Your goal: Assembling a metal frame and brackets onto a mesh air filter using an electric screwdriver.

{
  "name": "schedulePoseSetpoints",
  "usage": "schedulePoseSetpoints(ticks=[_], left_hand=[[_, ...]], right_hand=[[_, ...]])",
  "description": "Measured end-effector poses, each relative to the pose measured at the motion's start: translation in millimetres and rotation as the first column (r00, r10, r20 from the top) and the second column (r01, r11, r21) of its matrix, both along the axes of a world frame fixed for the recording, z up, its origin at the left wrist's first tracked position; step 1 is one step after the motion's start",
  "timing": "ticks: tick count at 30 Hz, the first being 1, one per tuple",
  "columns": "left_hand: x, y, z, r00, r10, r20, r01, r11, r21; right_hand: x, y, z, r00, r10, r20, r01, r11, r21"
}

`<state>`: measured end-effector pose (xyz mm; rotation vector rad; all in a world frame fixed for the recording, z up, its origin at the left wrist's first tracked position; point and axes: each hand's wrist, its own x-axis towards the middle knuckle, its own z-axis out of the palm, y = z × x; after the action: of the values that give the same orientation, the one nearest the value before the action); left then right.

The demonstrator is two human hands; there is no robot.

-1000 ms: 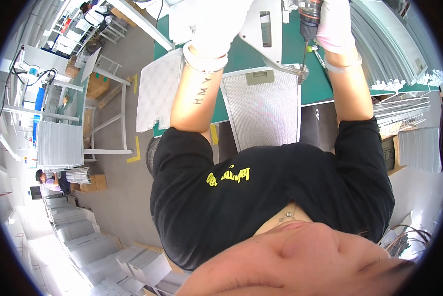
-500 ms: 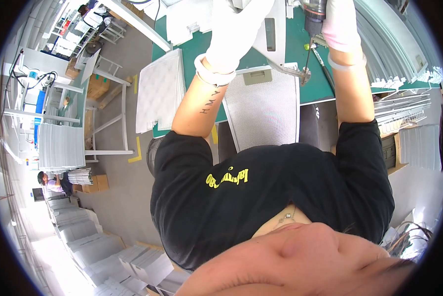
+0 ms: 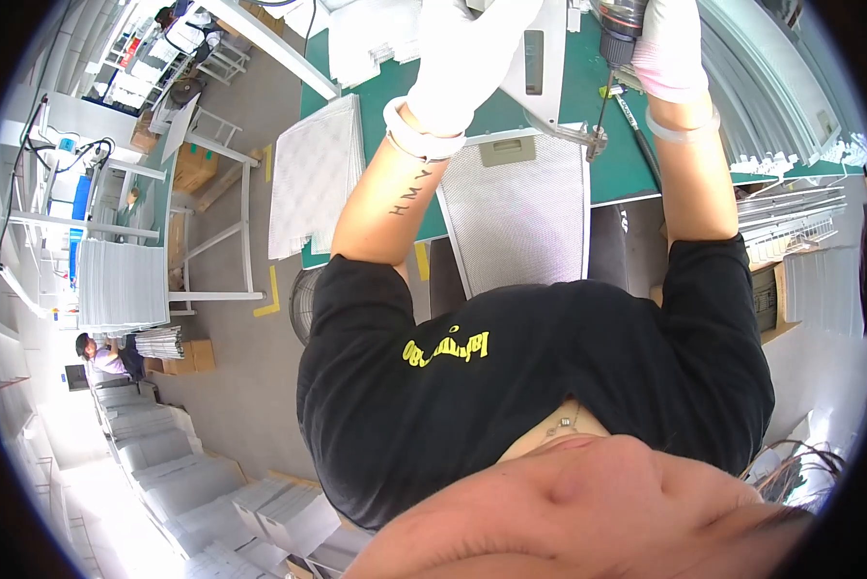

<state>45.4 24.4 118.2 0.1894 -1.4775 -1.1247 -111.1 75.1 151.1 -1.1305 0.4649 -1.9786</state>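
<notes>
My right hand (image 3: 672, 48), in a white glove, grips a dark power screwdriver (image 3: 622, 24) at the top edge. Its long thin bit points down to a small metal bracket (image 3: 596, 145) at the end of a white slotted metal part (image 3: 546, 72). My left hand (image 3: 467, 63), also gloved in white, lies against the upper side of that part; its fingers run out of the picture, so their grip is hidden. Below, a grey mesh panel (image 3: 516, 217) with a latch-like plate (image 3: 507, 151) reaches over the table's near edge toward my lap.
A green-topped table (image 3: 573, 63) carries a stack of white mesh sheets (image 3: 316, 179) on the left. A slim black-handled tool (image 3: 636, 125) lies near my right wrist. Many white panels (image 3: 776, 77) are stacked at right. Another person (image 3: 105, 357) stands far left by stacked panels.
The whole picture has shifted very slightly. The screwdriver and both hands keep almost the same pose, the bit still at the bracket.
</notes>
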Motion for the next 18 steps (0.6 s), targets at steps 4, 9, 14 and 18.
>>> schedulePoseSetpoints(ticks=[4, 9, 14, 18], left_hand=[[0.4, 2.2, 7.2, 0.999, 0.004, -0.053, -0.008, 0.997, -0.081], [12.9, 11.8, 29.6, 1.0, 0.024, -0.019, -0.025, 0.999, -0.038], [9.2, 4.5, 34.2, 0.985, 0.173, 0.016, -0.17, 0.976, -0.136], [11.3, 10.3, 39.9, 0.987, 0.137, 0.081, -0.127, 0.984, -0.122]], right_hand=[[-1.1, -33.9, -27.1, 0.455, 0.841, 0.292, -0.666, 0.539, -0.516], [11.6, -1.3, -19.7, 0.996, -0.011, -0.089, 0.006, 0.998, -0.057], [10.9, -9.0, -12.7, 1.0, 0.014, 0.009, -0.014, 0.999, -0.041], [4.2, -12.2, 0.2, 0.997, 0.041, 0.069, -0.038, 0.998, -0.057]])
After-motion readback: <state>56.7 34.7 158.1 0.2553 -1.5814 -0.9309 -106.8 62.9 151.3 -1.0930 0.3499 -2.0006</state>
